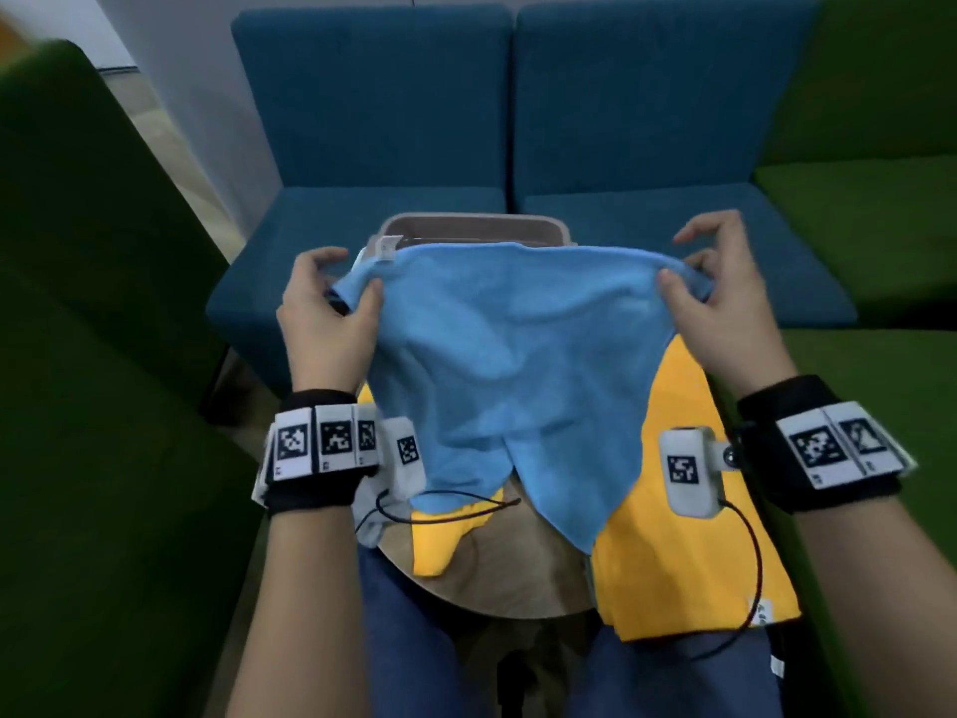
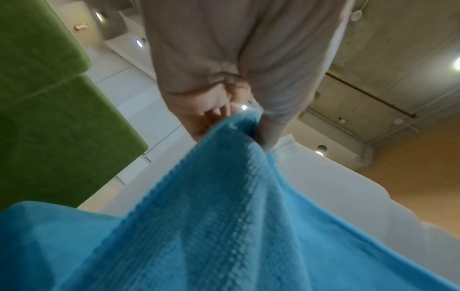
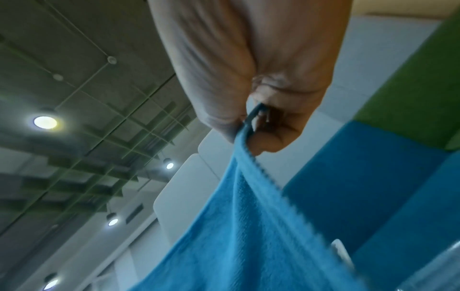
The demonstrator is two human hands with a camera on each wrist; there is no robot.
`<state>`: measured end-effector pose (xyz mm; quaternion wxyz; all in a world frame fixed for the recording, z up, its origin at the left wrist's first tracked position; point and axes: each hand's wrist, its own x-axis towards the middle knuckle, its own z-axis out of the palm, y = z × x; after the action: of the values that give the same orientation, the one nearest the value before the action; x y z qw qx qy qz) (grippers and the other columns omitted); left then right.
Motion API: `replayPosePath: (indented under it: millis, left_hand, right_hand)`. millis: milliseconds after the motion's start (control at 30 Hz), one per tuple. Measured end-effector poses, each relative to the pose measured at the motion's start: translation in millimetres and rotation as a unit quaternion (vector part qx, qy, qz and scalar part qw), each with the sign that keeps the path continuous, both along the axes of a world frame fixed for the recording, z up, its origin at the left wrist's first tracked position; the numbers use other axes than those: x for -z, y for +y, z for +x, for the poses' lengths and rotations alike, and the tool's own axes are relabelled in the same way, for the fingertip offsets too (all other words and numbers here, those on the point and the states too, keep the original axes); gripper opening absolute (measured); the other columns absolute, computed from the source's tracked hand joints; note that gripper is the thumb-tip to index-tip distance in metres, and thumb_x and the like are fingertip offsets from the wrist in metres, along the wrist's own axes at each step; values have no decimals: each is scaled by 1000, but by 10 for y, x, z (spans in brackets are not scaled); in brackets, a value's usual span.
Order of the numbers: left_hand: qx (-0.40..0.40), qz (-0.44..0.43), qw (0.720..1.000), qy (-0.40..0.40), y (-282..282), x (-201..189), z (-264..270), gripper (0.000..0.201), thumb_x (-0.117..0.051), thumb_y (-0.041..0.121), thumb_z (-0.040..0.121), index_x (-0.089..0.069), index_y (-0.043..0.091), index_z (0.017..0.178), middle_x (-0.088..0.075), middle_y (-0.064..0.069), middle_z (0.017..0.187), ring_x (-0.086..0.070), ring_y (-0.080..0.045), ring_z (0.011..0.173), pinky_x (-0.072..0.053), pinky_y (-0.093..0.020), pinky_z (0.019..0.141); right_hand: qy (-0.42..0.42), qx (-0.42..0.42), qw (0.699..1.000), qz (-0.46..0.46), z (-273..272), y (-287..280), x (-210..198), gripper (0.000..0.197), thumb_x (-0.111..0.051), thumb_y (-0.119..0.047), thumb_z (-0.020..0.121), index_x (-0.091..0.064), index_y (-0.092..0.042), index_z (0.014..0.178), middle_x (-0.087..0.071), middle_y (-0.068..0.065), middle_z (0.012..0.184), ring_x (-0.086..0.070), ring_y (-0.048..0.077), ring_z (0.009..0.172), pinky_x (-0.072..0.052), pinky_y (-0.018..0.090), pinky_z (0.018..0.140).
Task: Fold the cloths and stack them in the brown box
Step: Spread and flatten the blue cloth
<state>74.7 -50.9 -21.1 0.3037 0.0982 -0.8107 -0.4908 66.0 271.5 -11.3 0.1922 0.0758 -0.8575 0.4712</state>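
- left hand (image 1: 326, 316): raised in front of the body, thumb and curled fingers pinching one top corner of the blue cloth (image 1: 497, 365); black wristband with printed marker tags.
- right hand (image 1: 725, 308): raised level with the left, thumb and forefinger pinching the other top corner; the remaining fingers arched clear of the fabric.
- blue cloth: hanging spread between both hands, top edge sagging slightly, lower corners dangling; a white tag near the left-hand corner.
- yellow cloth (image 1: 673, 536): lying beneath the blue one, draped over the near right edge of the table.
- round wooden table (image 1: 492, 577): just ahead of the knees.
- brown box (image 1: 466, 225): beyond the held cloth, its rim showing above the cloth's top edge.
- blue sofa (image 1: 518, 121): behind the box; green seating (image 1: 77, 303) at either side.
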Motion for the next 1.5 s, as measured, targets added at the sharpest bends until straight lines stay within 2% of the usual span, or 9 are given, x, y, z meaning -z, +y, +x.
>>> replayPosePath:
  millis: [300, 400, 633, 800, 967, 1233, 1333, 1433, 1500]
  left_hand:
    - [116, -84, 989, -25, 619, 107, 238, 32, -75, 12, 74, -65, 17, 103, -59, 9, 68, -51, -2, 57, -43, -15, 62]
    - [123, -69, 990, -27, 747, 123, 261, 33, -77, 11, 73, -63, 17, 102, -55, 10, 64, -54, 1, 57, -44, -10, 62]
    - [161, -80, 982, -53, 852, 277, 318, 24, -73, 13, 79, -64, 15, 102, -63, 10, 72, -65, -8, 63, -58, -36, 73]
    - [157, -89, 982, -59, 889, 361, 364, 15, -74, 15, 78, -62, 12, 87, -69, 2, 75, -66, -7, 65, -57, -34, 66]
    - [209, -86, 972, -59, 927, 382, 458, 22, -56, 10, 72, -70, 11, 89, -71, -1, 71, -68, -12, 64, -57, -32, 62]
    - [210, -22, 975, -75, 772, 468, 373, 26, -53, -4, 76, -69, 8, 91, -71, 3, 82, -67, -4, 76, -53, -19, 70]
    - [184, -23, 974, -127, 565, 531, 170, 44, -57, -5, 74, -61, 13, 114, -63, -1, 109, -61, -9, 92, -49, -12, 76]
    - [232, 43, 956, -175, 382, 477, 18, 63, -64, 8, 65, -55, 23, 125, -56, -4, 127, -56, -15, 115, -50, -34, 98]
    - [277, 117, 938, -171, 346, 328, -14, 72, -60, 7, 59, -53, 16, 130, -59, -11, 126, -58, -19, 113, -50, -36, 97]
  right_hand:
    - [-14, -63, 998, 9, 172, -489, 215, 11, -65, -6, 85, -56, -9, 81, -60, -9, 79, -54, -4, 78, -37, 8, 72]
    - [-35, -67, 997, 7, 201, -596, 287, 8, -70, -17, 85, -64, -16, 80, -67, -9, 82, -58, 2, 75, -42, 15, 69]
    - [-81, -123, 989, 2, 292, -739, 312, 13, -64, -1, 86, -61, -13, 89, -62, 2, 80, -63, 23, 64, -49, 27, 59]
    - [-95, -121, 988, -13, 338, -845, 372, 7, -70, -14, 86, -66, -16, 82, -66, -15, 72, -65, 5, 63, -49, 20, 59]
    - [-102, -89, 991, -11, 372, -907, 423, 24, -78, -39, 78, -67, -17, 81, -70, -6, 78, -66, 7, 67, -53, 21, 65]
    - [-76, -144, 986, 48, 418, -851, 344, 9, -66, -7, 82, -60, -13, 79, -63, -5, 70, -57, 11, 62, -43, 22, 57]
    - [-45, -193, 980, 32, 459, -822, 29, 9, -65, -2, 82, -60, -9, 81, -57, -7, 69, -49, 7, 58, -33, 12, 57]
    - [-4, -223, 975, -3, 479, -773, -344, 9, -63, 1, 86, -57, -6, 84, -54, 4, 71, -35, 7, 48, -29, 18, 50]
    - [12, -252, 968, -17, 473, -721, -560, 9, -60, 3, 88, -55, -4, 86, -56, 16, 82, -37, 15, 47, -32, 27, 47]
